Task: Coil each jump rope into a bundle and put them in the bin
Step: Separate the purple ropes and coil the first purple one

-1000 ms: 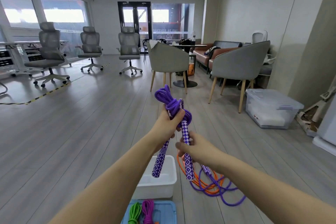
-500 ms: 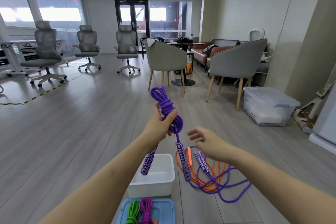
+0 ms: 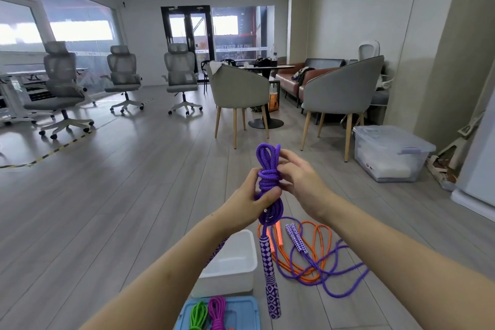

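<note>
We hold the coiled purple jump rope [image 3: 267, 182] upright in front of us, above the floor: our left hand [image 3: 247, 205] grips its middle with the thumb wrapped across the wound cord, and the loops stand up above the fist. Our right hand [image 3: 302, 182] sits just beside the bundle's upper part, fingers curled against the wraps; we cannot tell whether they pinch the cord or only touch it. One patterned handle [image 3: 269, 270] hangs straight down from the bundle; the other is mostly hidden behind our left forearm. Below, a white bin [image 3: 235, 262] stands on the floor, and to its right lie a loose orange rope [image 3: 321, 236] and a loose purple rope [image 3: 345, 276], tangled together. A blue lid [image 3: 241, 311] at the bottom edge carries a green rope [image 3: 198, 316] and a magenta rope [image 3: 217, 311].
</note>
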The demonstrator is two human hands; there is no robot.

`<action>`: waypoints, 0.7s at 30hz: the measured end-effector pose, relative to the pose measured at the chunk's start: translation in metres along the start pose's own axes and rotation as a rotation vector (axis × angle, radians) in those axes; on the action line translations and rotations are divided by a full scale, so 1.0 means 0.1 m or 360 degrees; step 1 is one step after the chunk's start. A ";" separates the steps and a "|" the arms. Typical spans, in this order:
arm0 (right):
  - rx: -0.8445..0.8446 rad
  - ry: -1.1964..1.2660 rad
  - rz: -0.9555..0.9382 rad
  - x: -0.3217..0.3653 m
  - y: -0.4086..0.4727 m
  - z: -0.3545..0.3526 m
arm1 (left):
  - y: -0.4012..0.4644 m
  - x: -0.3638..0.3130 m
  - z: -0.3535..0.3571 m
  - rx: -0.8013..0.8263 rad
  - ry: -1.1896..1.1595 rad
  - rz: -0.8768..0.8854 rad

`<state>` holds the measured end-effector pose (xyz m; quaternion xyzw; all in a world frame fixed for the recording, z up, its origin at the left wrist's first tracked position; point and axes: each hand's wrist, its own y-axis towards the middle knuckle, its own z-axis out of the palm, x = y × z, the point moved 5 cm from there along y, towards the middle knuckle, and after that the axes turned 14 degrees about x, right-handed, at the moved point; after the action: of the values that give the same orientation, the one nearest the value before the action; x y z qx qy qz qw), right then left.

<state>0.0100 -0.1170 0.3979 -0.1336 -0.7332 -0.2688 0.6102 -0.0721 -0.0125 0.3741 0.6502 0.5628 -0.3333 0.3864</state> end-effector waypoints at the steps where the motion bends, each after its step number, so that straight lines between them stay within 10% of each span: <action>1: -0.0011 0.0020 -0.0023 0.02 0.01 -0.01 | 0.00 0.00 0.02 0.0015 -0.0021 0.0000; 21: -0.0067 0.0285 0.0103 0.11 -0.03 0.16 | 0.00 -0.17 0.14 -0.0030 -0.0189 0.0131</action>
<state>-0.0073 -0.1119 0.4065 -0.1456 -0.6651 -0.2753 0.6787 -0.0742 -0.0329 0.3816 0.6481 0.5149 -0.3499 0.4387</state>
